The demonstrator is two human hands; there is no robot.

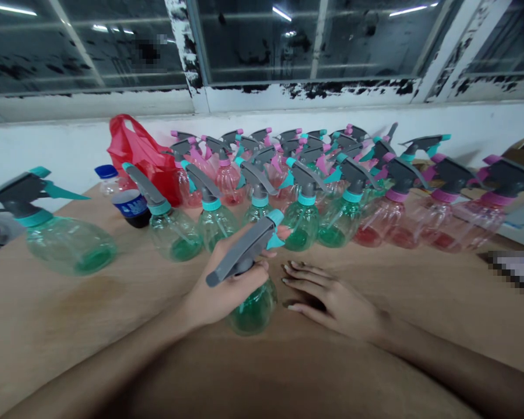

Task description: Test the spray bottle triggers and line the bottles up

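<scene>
The left hand point(218, 283) and right hand point(334, 295) are bare, with slender fingers. Ahead of the right wrist point(381, 321), longish fingernails point(290, 307) show at the fingertips; behind it, the bare right forearm point(445, 358) is slim and smooth, matching the left forearm point(122, 358).

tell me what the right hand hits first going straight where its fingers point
The right hand would likely meet the green bottle in the left hand first, though depth is hard to judge.
</scene>
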